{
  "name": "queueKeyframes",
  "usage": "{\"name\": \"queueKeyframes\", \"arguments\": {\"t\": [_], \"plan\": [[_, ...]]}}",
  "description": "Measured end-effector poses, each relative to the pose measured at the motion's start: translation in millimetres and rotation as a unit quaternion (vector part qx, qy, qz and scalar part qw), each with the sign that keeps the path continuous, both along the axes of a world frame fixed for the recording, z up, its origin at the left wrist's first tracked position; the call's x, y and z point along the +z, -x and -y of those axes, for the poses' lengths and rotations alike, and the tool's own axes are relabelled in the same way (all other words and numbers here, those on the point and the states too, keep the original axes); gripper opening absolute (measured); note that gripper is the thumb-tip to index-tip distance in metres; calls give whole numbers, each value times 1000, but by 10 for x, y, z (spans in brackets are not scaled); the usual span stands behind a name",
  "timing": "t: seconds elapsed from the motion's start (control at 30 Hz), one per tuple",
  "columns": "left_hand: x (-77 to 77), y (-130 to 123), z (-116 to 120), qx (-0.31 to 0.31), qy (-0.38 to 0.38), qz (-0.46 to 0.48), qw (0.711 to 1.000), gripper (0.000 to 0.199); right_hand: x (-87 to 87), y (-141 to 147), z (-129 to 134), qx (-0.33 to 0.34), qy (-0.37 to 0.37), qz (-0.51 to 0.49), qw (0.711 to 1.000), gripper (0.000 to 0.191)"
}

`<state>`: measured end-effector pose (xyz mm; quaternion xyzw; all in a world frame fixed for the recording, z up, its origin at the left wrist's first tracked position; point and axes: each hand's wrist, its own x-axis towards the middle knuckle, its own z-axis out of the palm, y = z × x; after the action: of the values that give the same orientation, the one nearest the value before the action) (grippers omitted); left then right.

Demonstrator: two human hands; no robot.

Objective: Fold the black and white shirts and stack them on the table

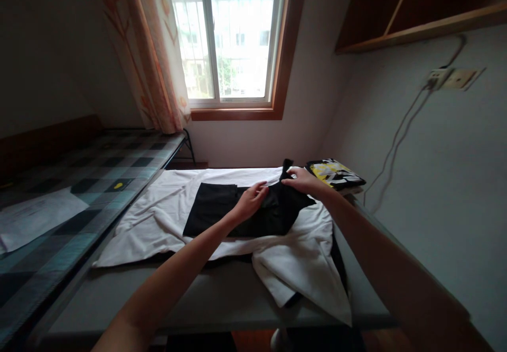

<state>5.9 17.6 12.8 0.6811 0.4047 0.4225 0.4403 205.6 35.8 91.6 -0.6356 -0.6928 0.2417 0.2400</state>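
Note:
A folded black garment [214, 212] lies on top of a spread white garment [162, 220] whose dark other side shows along the lower edge. My right hand [303, 180] pinches the black garment at its upper right, where a small bit of cloth stands up above the fingers. On the middle of the black garment, near its upper edge, rests my left hand [251, 199], fingers stretched out and loosely apart. What kind of garment the black one is, I cannot make out. A sleeve-like flap [304, 267] of the white garment hangs toward the near edge.
The clothes lie on a grey table [222, 294]. Behind my right hand sits a folded black, yellow and white printed cloth [336, 173]. At left is a checked bed [134, 162] with paper sheets [39, 217]. A cable [396, 135] runs down the right wall from a socket [439, 77].

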Motion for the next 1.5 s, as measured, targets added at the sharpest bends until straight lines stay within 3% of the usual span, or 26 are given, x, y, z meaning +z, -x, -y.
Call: {"name": "queueKeyframes", "arguments": {"t": [0.07, 0.1, 0.17, 0.2, 0.27, 0.37, 0.43, 0.53, 0.67, 0.8, 0.87, 0.93, 1.0, 1.13, 1.23, 1.5], "plan": [[112, 150, -38, 28, 163, 113, 980, 65, 21, 307, 37, 61, 27, -29, 997, 25], [151, 231, -45, 31, 234, 150, 960, 68, 1, 442, 53, 105, 75, -53, 990, 28], [179, 372, -30, 51, 317, 164, 933, 69, -95, 643, 67, 181, 180, -94, 962, 36], [169, 424, -9, 67, 328, 145, 931, 69, -162, 699, 60, 203, 199, -100, 954, 37], [113, 484, 49, 90, 303, 86, 945, 71, -317, 726, 23, 214, 152, -91, 961, 35], [10, 489, 122, 68, 230, -1, 971, 60, -558, 634, -48, 173, -32, -60, 983, 30], [-45, 473, 129, 55, 198, -33, 978, 48, -714, 565, -66, 151, -139, -39, 978, 31], [-118, 457, 74, 78, 154, -42, 984, 48, -930, 529, -37, 161, -215, 6, 963, 39], [-218, 472, -30, 97, 109, -64, 987, 52, -1117, 570, 23, 183, -214, 109, 954, 53], [-204, 527, -42, 91, 71, -116, 987, 42, -1157, 580, 40, 203, -182, 175, 946, 60], [-144, 564, 1, 126, 6, -176, 976, 32, -1153, 568, 41, 211, -176, 187, 943, 62], [-93, 599, 64, 185, -88, -237, 950, 28, -1152, 555, 42, 217, -176, 193, 941, 62], [-92, 625, 126, 202, -174, -278, 923, 29, -1157, 546, 43, 222, -177, 197, 938, 63], [-248, 649, 193, 76, -267, -341, 898, 40, -1177, 539, 42, 228, -178, 205, 935, 63], [-374, 657, 202, 18, -275, -409, 870, 50, -1186, 539, 43, 230, -176, 214, 933, 64], [-436, 652, 225, 23, -263, -469, 843, 55, -1158, 559, 82, 227, -178, 238, 927, 65]]}}
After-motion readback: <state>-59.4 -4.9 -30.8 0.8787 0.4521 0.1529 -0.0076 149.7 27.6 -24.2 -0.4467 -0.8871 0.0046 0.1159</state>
